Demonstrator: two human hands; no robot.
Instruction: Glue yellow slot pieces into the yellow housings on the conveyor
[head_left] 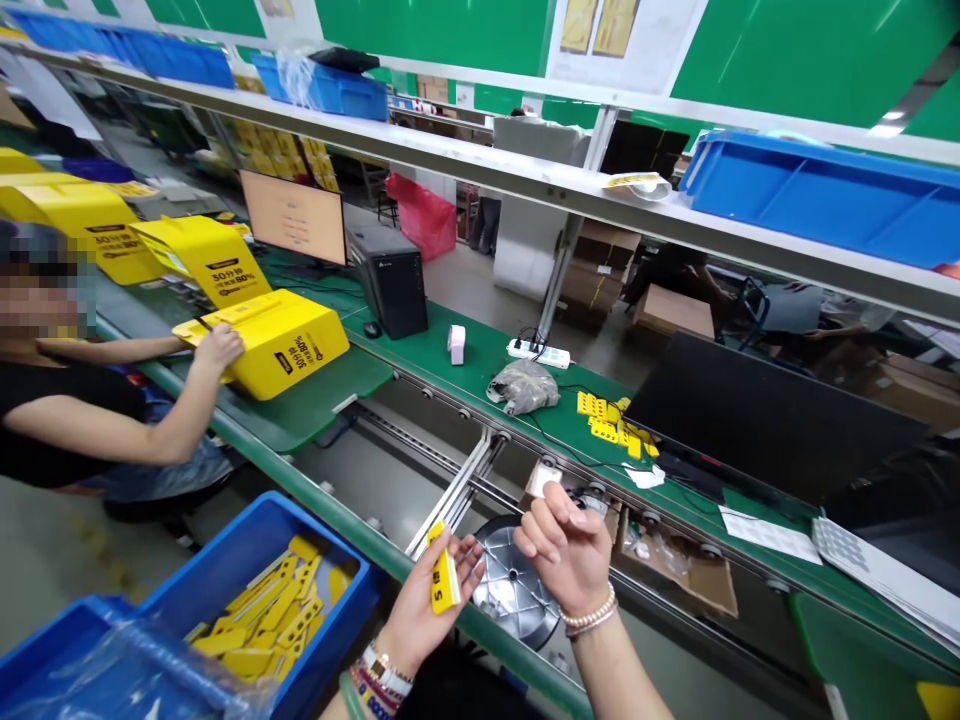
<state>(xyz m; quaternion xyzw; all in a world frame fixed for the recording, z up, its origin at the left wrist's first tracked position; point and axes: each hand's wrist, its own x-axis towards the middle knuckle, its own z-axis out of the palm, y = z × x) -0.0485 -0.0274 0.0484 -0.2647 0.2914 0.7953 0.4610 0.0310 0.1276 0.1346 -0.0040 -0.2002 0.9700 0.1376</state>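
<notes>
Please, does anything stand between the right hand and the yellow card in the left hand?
Nothing visible does: the right hand and the yellow card in the left hand are apart; the metal reel shows below them.

A yellow cardboard display stand (217,262) reads "30分钟" and "80%"; the yellow tag (445,572) in the left hand (427,605) shows "5".

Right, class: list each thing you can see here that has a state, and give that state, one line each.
Left hand, gripping a yellow printed card strip
Right hand, fingers curled, raised
Blue crate, holding loose yellow card pieces
Monitor, screen dark
Power strip, cables plugged in
Co-worker's hand, resting on folded yellow display card
</notes>
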